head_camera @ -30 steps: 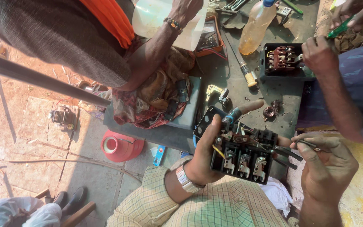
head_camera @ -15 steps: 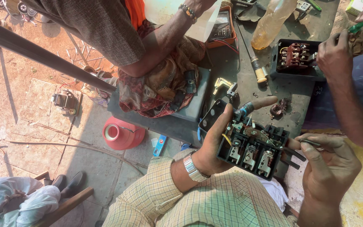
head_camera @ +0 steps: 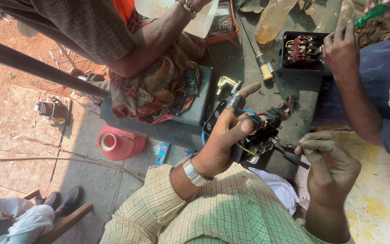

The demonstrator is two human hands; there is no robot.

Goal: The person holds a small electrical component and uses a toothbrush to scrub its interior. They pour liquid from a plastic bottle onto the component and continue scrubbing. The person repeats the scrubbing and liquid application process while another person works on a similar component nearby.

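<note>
Dark workshop counter (head_camera: 249, 54), sunlit stone floor beside it.
Head view: the left hand (head_camera: 224, 140) is wrapped around a black electrical contactor block (head_camera: 260, 133) above the counter's edge; just right of it, the right hand (head_camera: 332, 165) is closed on dark pliers (head_camera: 292, 151) whose tip touches the block.
</note>
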